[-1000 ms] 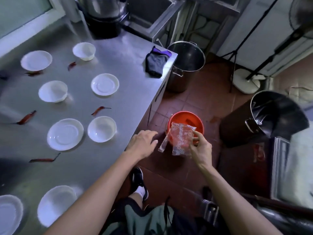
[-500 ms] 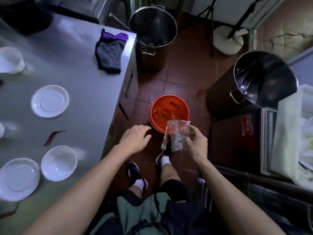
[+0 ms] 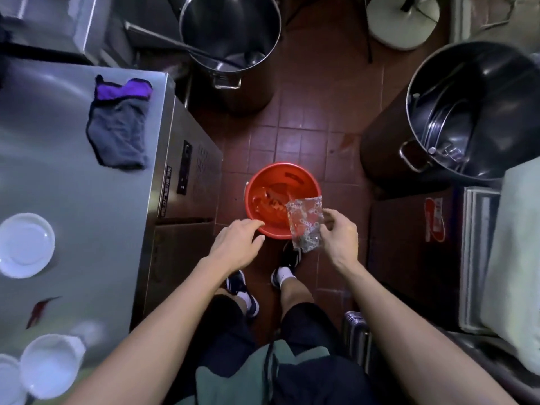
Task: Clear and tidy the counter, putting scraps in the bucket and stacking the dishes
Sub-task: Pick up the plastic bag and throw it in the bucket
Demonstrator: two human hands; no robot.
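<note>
My right hand (image 3: 339, 232) pinched a clear printed bag (image 3: 305, 222) over the red bucket (image 3: 282, 197) on the floor. My left hand (image 3: 238, 244) hung loose, holding nothing. The bag's print was too blurry to read

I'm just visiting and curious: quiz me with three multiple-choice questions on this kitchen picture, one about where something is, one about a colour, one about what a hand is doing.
1. Where does the bucket stand?
A. on the counter
B. on the tiled floor
C. inside a steel pot

2. What colour is the bucket?
A. blue
B. white
C. orange-red

3. What is the right hand doing?
A. pinching a clear plastic bag above the bucket
B. hanging idle
C. carrying a plate

Answers: 1 B, floor tiles surround it beside the counter. 2 C, its rim and inside are orange-red. 3 A, the fingers hold the bag's edge over the bucket's rim.
</note>
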